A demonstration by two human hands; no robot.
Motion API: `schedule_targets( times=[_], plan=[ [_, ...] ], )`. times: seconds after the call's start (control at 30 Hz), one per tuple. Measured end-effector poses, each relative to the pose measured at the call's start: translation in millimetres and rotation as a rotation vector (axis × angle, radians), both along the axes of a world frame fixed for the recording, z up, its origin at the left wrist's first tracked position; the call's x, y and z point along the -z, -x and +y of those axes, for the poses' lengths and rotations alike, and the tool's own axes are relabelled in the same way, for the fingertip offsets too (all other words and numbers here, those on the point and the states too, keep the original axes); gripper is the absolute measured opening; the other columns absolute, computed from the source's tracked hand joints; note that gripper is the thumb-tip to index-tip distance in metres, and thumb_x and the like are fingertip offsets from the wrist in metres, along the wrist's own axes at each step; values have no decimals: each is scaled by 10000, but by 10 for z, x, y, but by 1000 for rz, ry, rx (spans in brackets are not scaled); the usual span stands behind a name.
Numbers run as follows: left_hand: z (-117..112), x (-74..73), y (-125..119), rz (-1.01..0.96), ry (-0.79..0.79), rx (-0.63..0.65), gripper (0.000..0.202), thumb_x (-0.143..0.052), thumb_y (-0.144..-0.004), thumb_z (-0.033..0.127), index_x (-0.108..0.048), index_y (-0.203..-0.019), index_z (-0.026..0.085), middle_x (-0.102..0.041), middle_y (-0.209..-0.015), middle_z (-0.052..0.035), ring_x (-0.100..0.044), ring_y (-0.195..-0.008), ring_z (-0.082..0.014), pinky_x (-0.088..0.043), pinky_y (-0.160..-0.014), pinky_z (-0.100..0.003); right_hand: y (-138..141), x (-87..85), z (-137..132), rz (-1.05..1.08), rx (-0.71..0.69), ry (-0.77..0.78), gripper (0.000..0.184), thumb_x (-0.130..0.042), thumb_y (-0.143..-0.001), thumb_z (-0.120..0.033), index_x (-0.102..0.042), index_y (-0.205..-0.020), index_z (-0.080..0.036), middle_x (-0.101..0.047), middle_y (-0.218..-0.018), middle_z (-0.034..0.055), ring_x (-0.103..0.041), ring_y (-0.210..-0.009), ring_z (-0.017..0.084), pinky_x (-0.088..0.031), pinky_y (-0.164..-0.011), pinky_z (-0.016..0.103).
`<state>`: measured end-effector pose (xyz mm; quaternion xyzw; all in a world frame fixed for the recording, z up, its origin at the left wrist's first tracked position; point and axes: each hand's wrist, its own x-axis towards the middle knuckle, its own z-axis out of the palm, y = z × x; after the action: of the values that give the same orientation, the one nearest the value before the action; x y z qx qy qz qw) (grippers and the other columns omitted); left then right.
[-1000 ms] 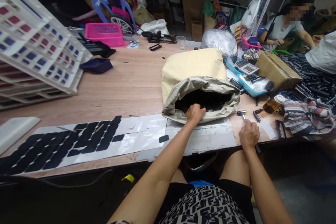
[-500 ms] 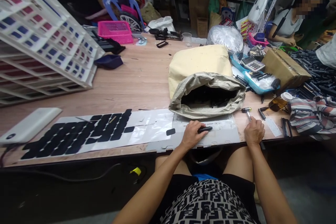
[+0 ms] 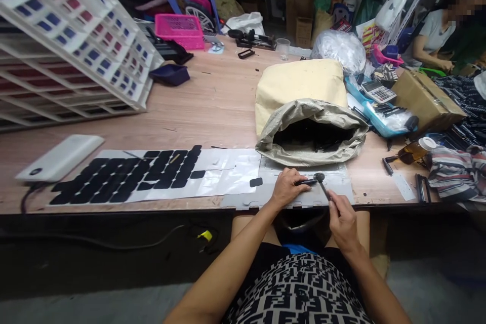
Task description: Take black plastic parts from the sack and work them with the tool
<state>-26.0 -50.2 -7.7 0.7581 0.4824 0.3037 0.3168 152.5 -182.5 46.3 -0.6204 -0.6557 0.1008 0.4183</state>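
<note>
My left hand [image 3: 286, 187] is closed on a slim black plastic piece [image 3: 307, 181], holding it down over the grey board [image 3: 235, 201] at the table's front edge. In my right hand [image 3: 343, 220] is a small hammer [image 3: 324, 188] with a metal shaft. Its dark head is at the far end of the black piece; whether they touch I cannot tell. Just behind both hands lies a cream sack [image 3: 299, 83], its mouth turned toward me and dark pieces inside. Left of my left hand, a white sheet [image 3: 228, 169] carries rows of black rounded pads [image 3: 110, 177].
A white plastic crate [image 3: 125, 76] and a white box-shaped device [image 3: 61, 157] with a cable stand left. To the right are a blue tray [image 3: 379, 121], a cardboard box [image 3: 425, 98], an amber bottle [image 3: 413, 152] and striped cloth [image 3: 451, 174]. A person [image 3: 433, 35] sits at far right.
My right hand has lifted the hammer from the table on the right and brought it left to the black piece. My left hand still holds that piece. The whole view has shifted slightly.
</note>
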Motion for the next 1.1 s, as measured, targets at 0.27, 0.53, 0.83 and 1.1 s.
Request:
schedule_targets(
  times=[0.27,0.53,0.83,1.1],
  plan=[
    [11,4,-6,-7,-19,9,127,-825,-757,354,-798,-865,293,-622,-791,-8,-505,-877,-202,-419,-822,-351,148,122,41,-129,-46,4,399,-413,-992,-169,-621,-1328,-226,-668,-967,78,-655,-902,176,-561,-831,302],
    [2,14,9,-21,-37,12,203,-814,-768,379,-801,-946,281,-630,-810,-27,-503,-874,-209,-433,-812,-351,97,98,23,-113,26,-22,382,-414,-996,-180,-622,-1316,-202,-669,-1037,99,-650,-957,179,-548,-868,308],
    [-7,-32,12,3,-52,17,214,-814,-770,341,-794,-958,240,-633,-814,-23,-498,-867,-204,-420,-792,-340,-426,61,170,-149,306,-26,363,-456,-973,-232,-657,-1272,-185,-683,-1079,101,-630,-998,208,-493,-899,330],
    [-10,-27,11,2,-95,22,167,-777,-795,339,-751,-902,214,-636,-822,-20,-519,-864,-204,-421,-806,-342,-1267,231,658,-517,731,156,348,-493,-893,-158,-742,-1136,-170,-611,-895,101,-492,-809,203,-350,-690,318]
  ],
)
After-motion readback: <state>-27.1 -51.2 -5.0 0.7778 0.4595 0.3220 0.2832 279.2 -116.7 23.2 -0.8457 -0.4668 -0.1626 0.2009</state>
